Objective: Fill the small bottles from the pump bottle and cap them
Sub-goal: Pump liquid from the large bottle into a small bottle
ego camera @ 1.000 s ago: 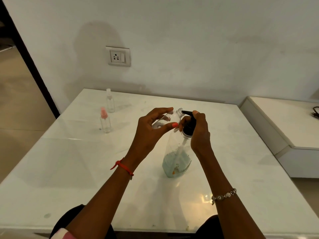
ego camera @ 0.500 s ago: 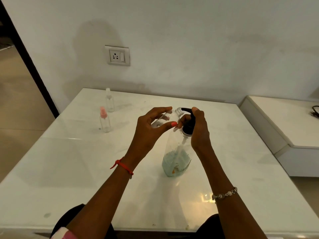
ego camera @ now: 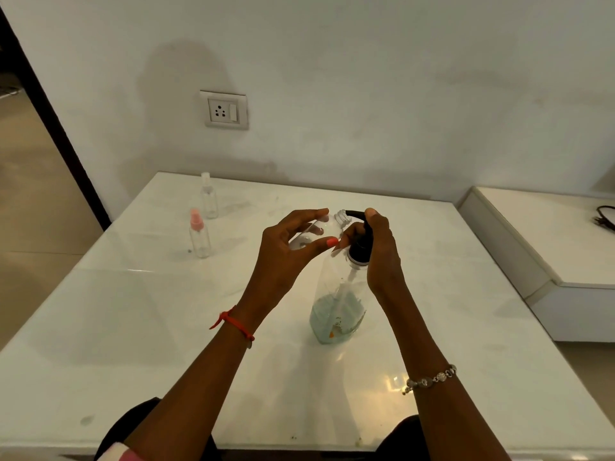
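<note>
A clear pump bottle with a little blue-green liquid at its bottom stands on the white table. My right hand grips its black pump head, index finger on top. My left hand holds a small clear uncapped bottle tilted, its threaded neck right at the pump's spout. Two more small bottles stand at the far left: one with a pink cap, one with a clear cap.
A wall with a socket rises behind the table. A lower white ledge sits to the right with a dark cable on it. A doorway opens at the left.
Hardly anything has moved: both hands hold the same pose at the pump, with only a slight shift of the view.
</note>
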